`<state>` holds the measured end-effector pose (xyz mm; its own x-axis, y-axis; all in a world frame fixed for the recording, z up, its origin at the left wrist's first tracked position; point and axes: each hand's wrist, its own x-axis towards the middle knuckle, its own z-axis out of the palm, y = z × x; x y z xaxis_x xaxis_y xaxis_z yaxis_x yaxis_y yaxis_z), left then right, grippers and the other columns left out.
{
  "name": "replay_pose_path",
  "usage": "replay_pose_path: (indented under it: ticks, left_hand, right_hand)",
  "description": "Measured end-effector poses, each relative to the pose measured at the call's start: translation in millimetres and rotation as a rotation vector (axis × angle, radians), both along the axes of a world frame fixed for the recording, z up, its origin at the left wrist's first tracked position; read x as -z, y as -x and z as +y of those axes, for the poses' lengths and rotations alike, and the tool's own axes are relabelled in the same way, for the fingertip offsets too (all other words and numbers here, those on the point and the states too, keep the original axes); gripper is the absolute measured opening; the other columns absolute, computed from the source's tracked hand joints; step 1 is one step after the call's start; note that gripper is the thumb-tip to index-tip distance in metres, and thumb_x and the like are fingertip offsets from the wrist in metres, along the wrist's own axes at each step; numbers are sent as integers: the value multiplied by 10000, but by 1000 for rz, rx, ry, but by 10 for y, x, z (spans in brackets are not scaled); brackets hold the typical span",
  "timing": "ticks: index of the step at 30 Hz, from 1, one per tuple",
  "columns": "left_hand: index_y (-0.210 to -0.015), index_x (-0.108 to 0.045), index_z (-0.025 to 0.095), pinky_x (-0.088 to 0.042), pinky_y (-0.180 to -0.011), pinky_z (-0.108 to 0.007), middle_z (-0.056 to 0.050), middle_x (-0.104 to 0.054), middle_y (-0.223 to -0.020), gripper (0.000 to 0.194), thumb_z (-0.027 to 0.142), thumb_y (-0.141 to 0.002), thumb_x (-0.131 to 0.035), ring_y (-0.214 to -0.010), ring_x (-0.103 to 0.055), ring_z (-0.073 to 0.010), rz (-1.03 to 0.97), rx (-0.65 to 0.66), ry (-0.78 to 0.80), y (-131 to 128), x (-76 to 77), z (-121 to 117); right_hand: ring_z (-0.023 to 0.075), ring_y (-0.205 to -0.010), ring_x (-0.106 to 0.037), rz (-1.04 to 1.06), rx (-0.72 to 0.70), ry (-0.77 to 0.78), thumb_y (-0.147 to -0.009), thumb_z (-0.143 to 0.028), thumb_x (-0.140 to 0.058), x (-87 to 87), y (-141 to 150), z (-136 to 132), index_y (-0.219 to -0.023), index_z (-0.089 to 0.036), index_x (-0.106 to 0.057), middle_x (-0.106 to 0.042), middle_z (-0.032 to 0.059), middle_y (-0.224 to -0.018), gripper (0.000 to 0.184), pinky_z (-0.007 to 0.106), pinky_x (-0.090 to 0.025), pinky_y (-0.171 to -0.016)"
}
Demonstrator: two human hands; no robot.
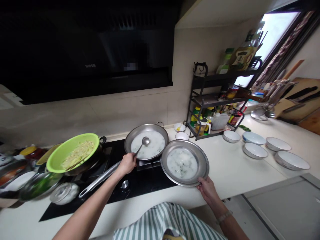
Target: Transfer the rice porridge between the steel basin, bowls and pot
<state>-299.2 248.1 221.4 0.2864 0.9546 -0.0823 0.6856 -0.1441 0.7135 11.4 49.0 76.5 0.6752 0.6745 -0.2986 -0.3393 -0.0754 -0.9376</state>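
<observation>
Gripping ladle (146,141) in left hand (127,164) and pinching metal bowl (203,163) with right hand (207,189), could totally slop soup (182,163) with 1 careless tilt.

L hand (128,163) holds ladle (145,141), R hand (207,188) bowl (203,160) w/ liq. (181,165)

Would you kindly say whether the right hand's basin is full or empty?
Partly full: the basin holds green-flecked white liquid, its upper wall showing bare.
</observation>
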Motion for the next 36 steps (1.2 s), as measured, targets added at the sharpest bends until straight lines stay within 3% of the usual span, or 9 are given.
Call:
replay_pose_path:
  ticks: [5,8,12,16,36]
  left_hand:
    - [-529,-512,173,-223,-409,-198,17,-501,-410,222,94,-716,-601,-367,-397,-83,-36,-70,205,98,130,153]
    - [-609,-520,159,-136,-339,-185,42,-496,-432,182,213,-751,-621,-295,-277,-34,-214,-87,397,114,155,174]
    - [-687,-548,125,-116,-306,-148,50,-489,-475,141,209,-705,-660,-300,-243,-2,-496,-89,627,146,79,169]
    - [-749,-581,90,-124,-284,-120,47,-480,-501,60,88,-690,-591,-309,-239,9,-610,-127,764,173,-36,121]
    - [-796,-576,84,-136,-272,-114,45,-489,-499,95,72,-701,-575,-300,-238,10,-648,-106,798,133,-238,-84]
  right_hand:
    - [117,-435,-429,84,24,21,-516,-283,-638,-19,11,-1,-714,-244,-495,-508,-64,-543,247,246,-339,-394]
    - [115,-434,-427,81,28,26,-514,-279,-633,-33,17,-3,-699,-242,-494,-508,-64,-545,235,244,-329,-391]
    - [112,-436,-428,121,38,15,-491,-255,-656,-59,23,-5,-691,-239,-500,-515,-65,-538,254,239,-329,-387]
    - [103,-429,-423,155,51,14,-482,-238,-658,-67,25,-9,-689,-237,-496,-521,-67,-531,264,228,-324,-381]
    - [105,-432,-429,133,40,3,-491,-245,-656,-32,18,-9,-709,-233,-510,-529,-69,-545,263,231,-335,-381]
